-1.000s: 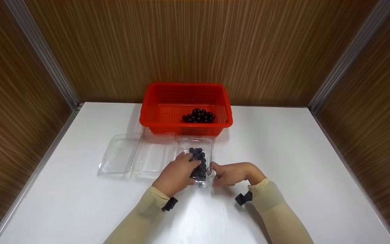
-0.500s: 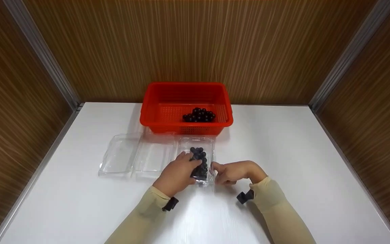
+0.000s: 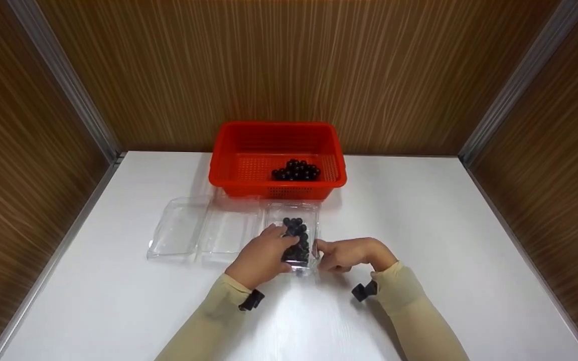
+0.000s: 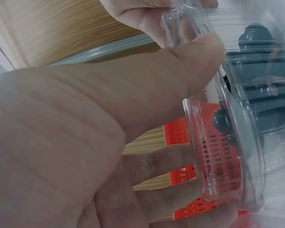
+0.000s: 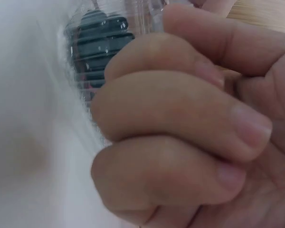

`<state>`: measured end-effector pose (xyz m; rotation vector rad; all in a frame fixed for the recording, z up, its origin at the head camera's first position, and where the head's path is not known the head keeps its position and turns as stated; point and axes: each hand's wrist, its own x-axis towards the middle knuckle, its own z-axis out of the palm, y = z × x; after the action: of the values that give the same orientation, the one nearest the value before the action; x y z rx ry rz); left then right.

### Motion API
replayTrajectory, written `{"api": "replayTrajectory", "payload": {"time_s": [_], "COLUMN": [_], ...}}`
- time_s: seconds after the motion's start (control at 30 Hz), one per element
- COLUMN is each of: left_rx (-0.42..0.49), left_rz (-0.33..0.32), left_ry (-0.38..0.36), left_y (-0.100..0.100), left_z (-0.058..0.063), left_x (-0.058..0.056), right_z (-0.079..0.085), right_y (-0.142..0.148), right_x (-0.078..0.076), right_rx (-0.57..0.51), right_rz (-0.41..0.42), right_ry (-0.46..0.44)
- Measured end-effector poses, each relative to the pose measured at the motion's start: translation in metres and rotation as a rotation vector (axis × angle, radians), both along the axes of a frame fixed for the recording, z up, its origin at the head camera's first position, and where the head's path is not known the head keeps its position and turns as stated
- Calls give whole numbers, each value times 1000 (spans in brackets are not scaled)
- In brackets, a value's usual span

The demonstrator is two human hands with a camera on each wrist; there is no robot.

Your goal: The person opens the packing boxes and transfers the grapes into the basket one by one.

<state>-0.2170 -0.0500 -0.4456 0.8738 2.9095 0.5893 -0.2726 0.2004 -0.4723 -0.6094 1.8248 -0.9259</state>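
Note:
A clear plastic clamshell container with a bunch of dark grapes inside lies in front of the red basket. My left hand grips it from the left, with the thumb on the near rim and the fingers spread over the top. Up close in the left wrist view, that thumb presses on the layered plastic rim. From the right, my right hand pinches the container's edge, its other fingers folded toward the palm. The left hand hides part of the grapes.
Behind the container stands a red plastic basket holding more dark grapes. An opened clear clamshell lies flat to the left, close beside the gripped one. Wood-grain panels wall in the white table.
The right hand's lower fingers have drawn in and curled tighter, while its upper finger stays at the container's edge. The left hand keeps almost the same place.

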Motion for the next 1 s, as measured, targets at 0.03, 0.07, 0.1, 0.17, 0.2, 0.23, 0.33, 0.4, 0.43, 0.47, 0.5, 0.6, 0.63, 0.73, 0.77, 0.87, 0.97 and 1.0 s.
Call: {"api": "replayTrajectory", "payload": {"time_s": [0.03,0.07,0.1,0.17,0.2,0.23,0.33,0.4,0.43,0.47,0.5,0.6,0.63,0.73,0.77,0.87,0.97,1.0], "left_rx": [0,0,1,2,2,-1,-15,-34,-43,-51,-57,-52,-45,-21,-17,-14,-9,-6], "left_rz": [-1,-3,-4,-5,-5,-3,8,19,24,27,28,24,22,19,21,23,30,34], "left_ry": [2,5,9,17,21,22,19,31,38,46,52,57,49,29,25,21,12,8], "left_y": [0,0,0,0,1,1,3,6,7,8,8,8,7,4,4,4,4,4], "left_z": [0,0,-1,-1,-1,-1,-3,-3,-3,-2,-1,2,2,2,1,1,2,2], "left_x": [0,1,2,3,3,4,4,5,5,6,6,6,6,5,4,4,3,3], "right_z": [0,0,0,1,1,2,3,4,4,4,5,6,6,6,6,6,6,5], "right_y": [0,-1,-1,-1,-2,-2,-1,-1,-1,0,0,1,1,0,-1,-1,-1,0], "right_x": [1,1,2,3,4,4,4,3,3,2,2,1,1,1,1,1,1,1], "right_rx": [-1,-2,-1,5,10,18,38,47,51,51,52,62,63,69,70,67,56,50], "right_rz": [0,-3,-8,-17,-22,-26,-24,-9,6,22,38,61,61,43,37,30,23,19], "right_ry": [1,1,4,9,13,17,37,50,60,69,79,109,113,113,111,110,102,102]}}
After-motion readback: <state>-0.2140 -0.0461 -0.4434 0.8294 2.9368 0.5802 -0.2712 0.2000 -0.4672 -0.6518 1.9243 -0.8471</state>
